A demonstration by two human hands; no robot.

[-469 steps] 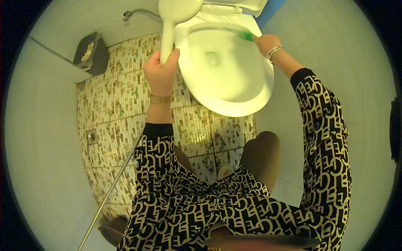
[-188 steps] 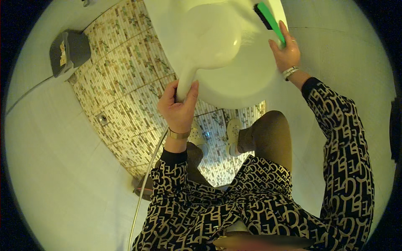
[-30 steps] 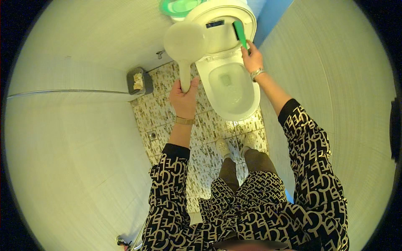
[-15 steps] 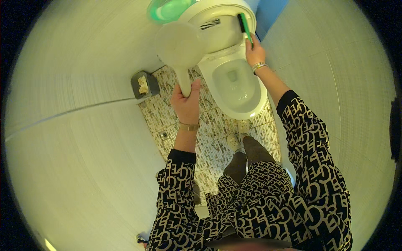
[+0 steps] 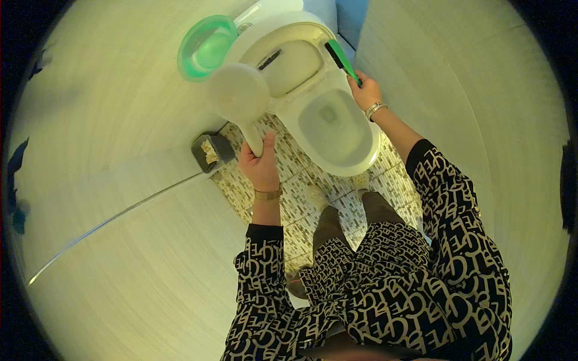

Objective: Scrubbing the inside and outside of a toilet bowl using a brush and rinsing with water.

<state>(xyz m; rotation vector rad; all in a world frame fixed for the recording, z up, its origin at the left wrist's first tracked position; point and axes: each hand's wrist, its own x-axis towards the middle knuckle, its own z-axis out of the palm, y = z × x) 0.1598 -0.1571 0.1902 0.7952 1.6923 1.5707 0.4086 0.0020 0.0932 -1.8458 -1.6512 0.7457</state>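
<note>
Left hand: From my remote post, I saw the left hand (image 5: pixel 260 168) closed around the handle of a white plastic dipper (image 5: pixel 238 90), its round cup raised just left of the toilet lid (image 5: pixel 295 66).
Right hand: The right hand (image 5: pixel 367 95) gripped a green scrub brush (image 5: pixel 342 58) by the handle's end, black bristles facing left, at the lifted lid's right side.
Toilet: The white toilet bowl (image 5: pixel 346 171) stood open below the brush, with a green basin (image 5: pixel 185 57) to the lid's left and a grey waste bin (image 5: pixel 226 148) near the tiled floor's far edge.
Brushwork: I judged that good scrubbing called for bristles laid flat, short strokes and a firm wrist.
Dipper: Best carried level, in my view, and clear of the lid.
Unseen: I could not tell whether the bristles touched the lid or the dipper held water. The left fingertips were hidden behind the handle, the shoes blurred, and a dark strip (image 5: pixel 269 59) on the lid was indistinct.
</note>
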